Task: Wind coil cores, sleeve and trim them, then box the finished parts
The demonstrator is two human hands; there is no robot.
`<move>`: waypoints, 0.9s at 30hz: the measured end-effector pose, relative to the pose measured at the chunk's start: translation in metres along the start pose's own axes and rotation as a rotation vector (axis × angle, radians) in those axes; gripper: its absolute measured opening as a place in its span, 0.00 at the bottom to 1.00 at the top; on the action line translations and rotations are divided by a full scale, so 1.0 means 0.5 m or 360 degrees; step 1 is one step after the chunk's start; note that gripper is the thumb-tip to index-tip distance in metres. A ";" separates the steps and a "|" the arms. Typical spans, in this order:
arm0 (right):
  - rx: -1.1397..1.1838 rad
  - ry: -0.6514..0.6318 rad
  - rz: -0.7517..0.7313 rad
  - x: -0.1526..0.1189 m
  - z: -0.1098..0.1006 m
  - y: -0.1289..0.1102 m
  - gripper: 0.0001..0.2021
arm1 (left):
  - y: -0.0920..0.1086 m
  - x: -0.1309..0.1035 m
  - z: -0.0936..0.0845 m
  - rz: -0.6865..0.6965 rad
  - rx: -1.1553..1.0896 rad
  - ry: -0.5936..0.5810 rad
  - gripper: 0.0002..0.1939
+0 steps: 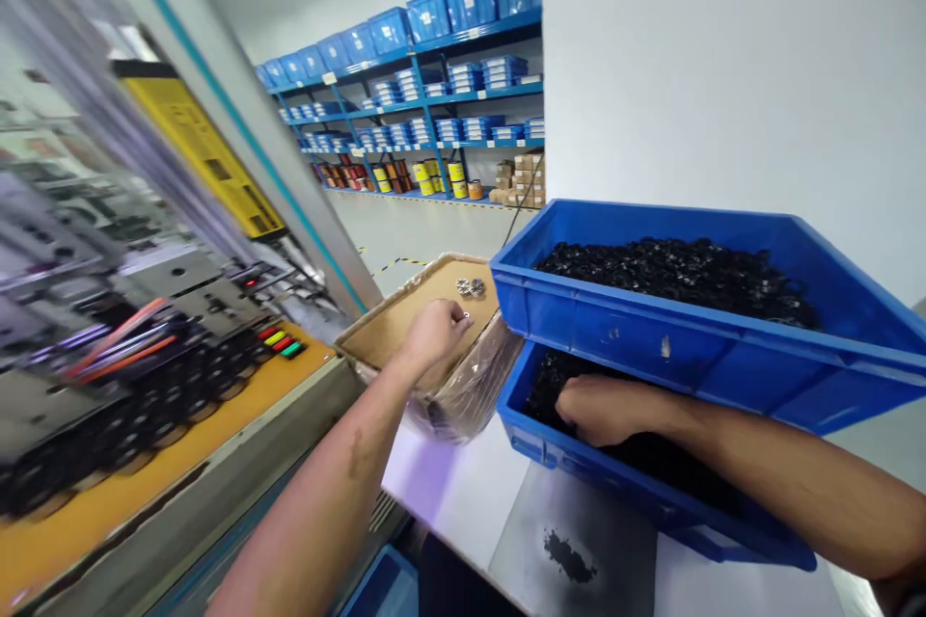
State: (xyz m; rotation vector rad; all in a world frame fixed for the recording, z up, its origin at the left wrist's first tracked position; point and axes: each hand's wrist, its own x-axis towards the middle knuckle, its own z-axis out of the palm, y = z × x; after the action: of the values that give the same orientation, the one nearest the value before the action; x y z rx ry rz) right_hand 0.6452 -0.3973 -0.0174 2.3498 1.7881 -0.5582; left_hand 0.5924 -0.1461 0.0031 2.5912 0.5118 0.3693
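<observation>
Over the cardboard box top (pixel 391 323), my left hand (pixel 435 333) is closed in a pinch, with a small shiny piece at its fingertips. Two small silver metal parts (pixel 470 287) lie on the cardboard just beyond it. My right hand (pixel 597 410) reaches into the lower blue bin (pixel 531 439), its fingers curled down among small black parts (pixel 546 386); what they hold, if anything, is hidden. Above it, the upper blue bin (pixel 680 337) holds a heap of black pieces (pixel 680 275).
At the left stands a machine with an orange-yellow bench (pixel 170 453) and a row of black round parts. A pile of black bits (pixel 569 556) lies on the table (pixel 455 492) in front. Blue shelves (pixel 474 37) with bins line the back; a white wall or panel rises behind the bins.
</observation>
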 end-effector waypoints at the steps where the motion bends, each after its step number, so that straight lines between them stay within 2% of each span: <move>1: 0.0011 0.0094 -0.0005 -0.001 0.003 0.001 0.09 | -0.006 -0.050 -0.015 0.0001 -0.0077 0.0074 0.10; 3: 0.0037 0.0296 -0.0031 0.001 0.011 0.004 0.11 | -0.021 -0.167 -0.035 0.0003 -0.0249 0.0223 0.11; 5: 0.0068 0.0488 -0.0067 0.006 0.023 0.007 0.11 | -0.038 -0.295 -0.037 -0.0006 -0.0467 0.0336 0.17; 7: 0.0101 0.0674 -0.0101 0.013 0.034 0.010 0.11 | -0.053 -0.412 -0.024 -0.0004 -0.1011 0.0459 0.17; 9: 0.0145 0.0886 -0.0114 0.019 0.036 0.011 0.10 | -0.064 -0.505 -0.004 -0.0057 -0.1369 0.0582 0.13; 11: 0.0199 0.1118 -0.0119 0.021 0.026 0.001 0.11 | -0.068 -0.567 0.012 -0.0132 -0.1619 0.0663 0.10; 13: 0.0252 0.1311 -0.0130 0.015 0.007 -0.029 0.11 | -0.066 -0.600 0.019 -0.0183 -0.1796 0.0677 0.11; 15: 0.0334 0.1456 -0.0256 0.001 -0.011 -0.080 0.09 | -0.060 -0.615 0.017 -0.0196 -0.1870 0.0659 0.12; 18: 0.0576 0.1597 -0.0766 -0.021 -0.018 -0.179 0.03 | -0.047 -0.620 0.010 -0.0190 -0.1889 0.0649 0.16; 20: 0.0740 0.1626 -0.1088 -0.031 -0.004 -0.238 0.02 | -0.035 -0.621 0.008 -0.0193 -0.1882 0.0644 0.16; 22: 0.0813 0.1603 -0.1280 -0.036 0.023 -0.277 0.02 | -0.022 -0.623 0.011 -0.0198 -0.1879 0.0641 0.15; 24: 0.0822 0.1570 -0.1444 -0.037 0.052 -0.294 0.02 | -0.010 -0.623 0.016 -0.0231 -0.1907 0.0634 0.14; 27: 0.0822 0.1545 -0.1582 -0.036 0.079 -0.295 0.03 | 0.002 -0.620 0.028 -0.0291 -0.1922 0.0574 0.17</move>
State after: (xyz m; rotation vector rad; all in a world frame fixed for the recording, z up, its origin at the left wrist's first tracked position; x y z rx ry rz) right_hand 0.4926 -0.3844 -0.0303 1.9097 3.6707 0.1775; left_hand 0.3203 -0.2812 -0.0598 1.3093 0.4327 0.7841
